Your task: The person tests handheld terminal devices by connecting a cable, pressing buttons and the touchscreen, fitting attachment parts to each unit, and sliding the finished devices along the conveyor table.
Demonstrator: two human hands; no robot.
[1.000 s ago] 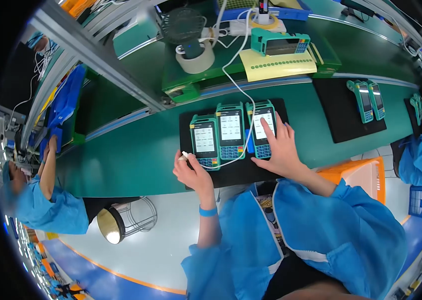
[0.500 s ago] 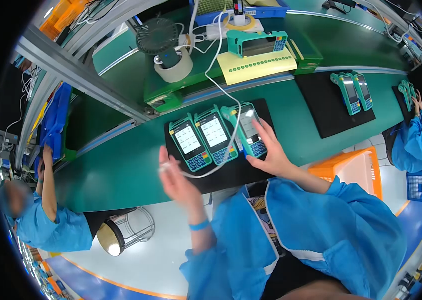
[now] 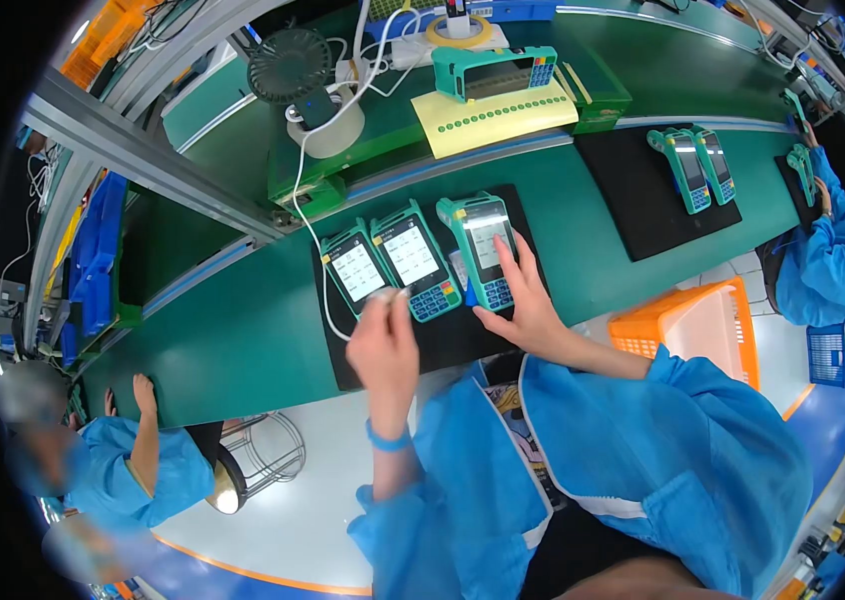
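Three green handheld payment terminals lie on a black mat (image 3: 463, 350): a left one (image 3: 355, 268), a middle one (image 3: 411, 255) and a right one (image 3: 483, 240). All show lit screens; the right one's looks greyer. My right hand (image 3: 531, 312) is at the right terminal, its fingers stretched over the screen and its thumb by the lower edge. Low over the left and middle terminals, my left hand (image 3: 385, 345) is closed in a pinch, somewhat blurred. A white cable (image 3: 310, 215) loops down to this hand; its end is hidden in the fingers.
Behind the mat, a green shelf (image 3: 383, 145) carries a small fan (image 3: 290, 65), a yellow sheet (image 3: 493, 115) and another terminal (image 3: 496, 74). More terminals (image 3: 695, 170) lie on a second mat. An orange crate (image 3: 688, 330) stands at right. Co-workers sit at both sides.
My left hand has gone from loosely spread to pinched, and moved up and right over the terminals. The cable now hangs left of the terminals instead of crossing them. My right hand stays at its terminal.
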